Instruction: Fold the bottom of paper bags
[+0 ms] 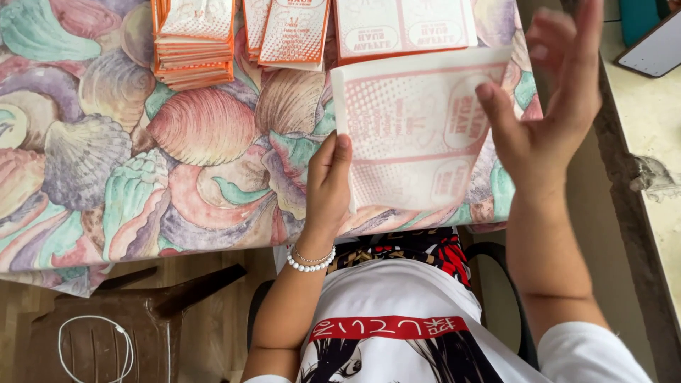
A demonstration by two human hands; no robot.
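Pressing its fingers on a flat paper bag [415,135] near the table's [106,177] front edge, the left hand [328,186] steadies it; the right hand [550,99] hovers spread, holding nothing. Stacked bags [195,42] line the far edge.

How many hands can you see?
2. The left hand rests on the left edge of a white and orange paper bag lying on the shell-patterned tablecloth. The right hand is raised open above the bag's right side.
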